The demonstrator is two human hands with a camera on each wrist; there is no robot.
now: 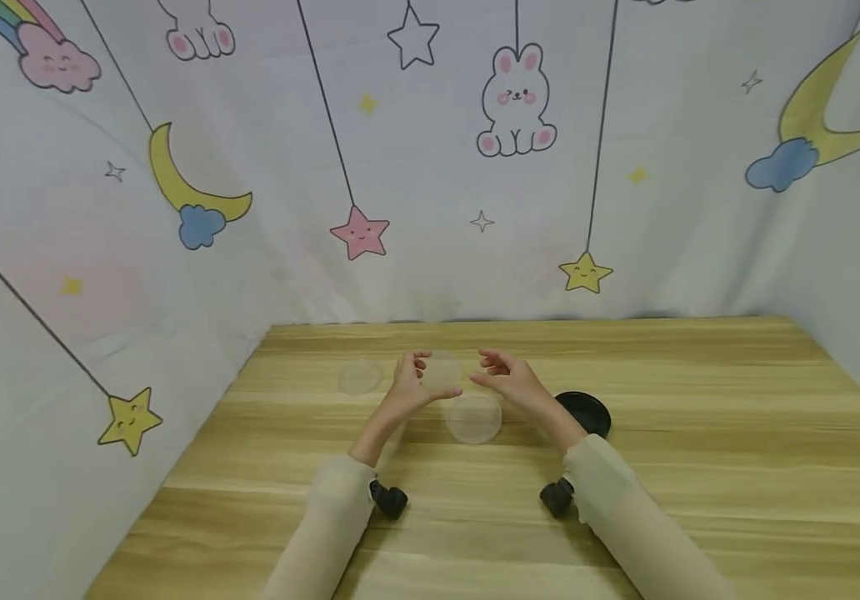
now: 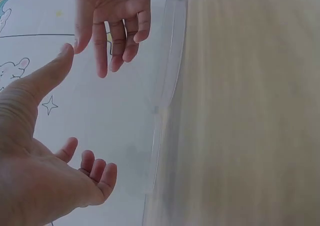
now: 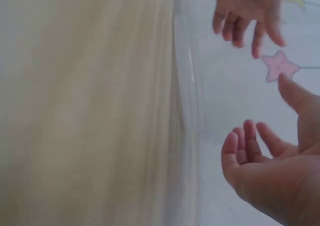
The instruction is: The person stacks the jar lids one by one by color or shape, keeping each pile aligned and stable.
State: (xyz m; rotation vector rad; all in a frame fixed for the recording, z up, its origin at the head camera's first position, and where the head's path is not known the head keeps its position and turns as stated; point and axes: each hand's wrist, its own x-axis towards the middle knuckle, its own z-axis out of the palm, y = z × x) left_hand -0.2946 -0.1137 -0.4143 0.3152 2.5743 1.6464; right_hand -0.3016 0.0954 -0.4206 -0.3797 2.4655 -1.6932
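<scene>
Above the wooden table, my left hand (image 1: pixel 413 387) and my right hand (image 1: pixel 512 379) face each other with a gap between them, fingers loosely bent, nothing held. In the left wrist view the left hand (image 2: pixel 55 181) has its thumb apart from its fingers. The right wrist view shows the right hand (image 3: pixel 280 168) in a similar pose. One clear round shallow dish (image 1: pixel 442 371) lies behind the left hand's fingers, partly covered. A second clear dish (image 1: pixel 474 419) is just in front of the hands. The clear dishes' rims (image 2: pixel 173 50) appear side-on in the left wrist view.
Another clear round dish (image 1: pixel 360 377) lies left of the left hand. A black round dish (image 1: pixel 586 412) sits by the right forearm, which partly hides it. The wooden table (image 1: pixel 475 517) ends at a white printed curtain (image 1: pixel 430 275) behind and at the sides.
</scene>
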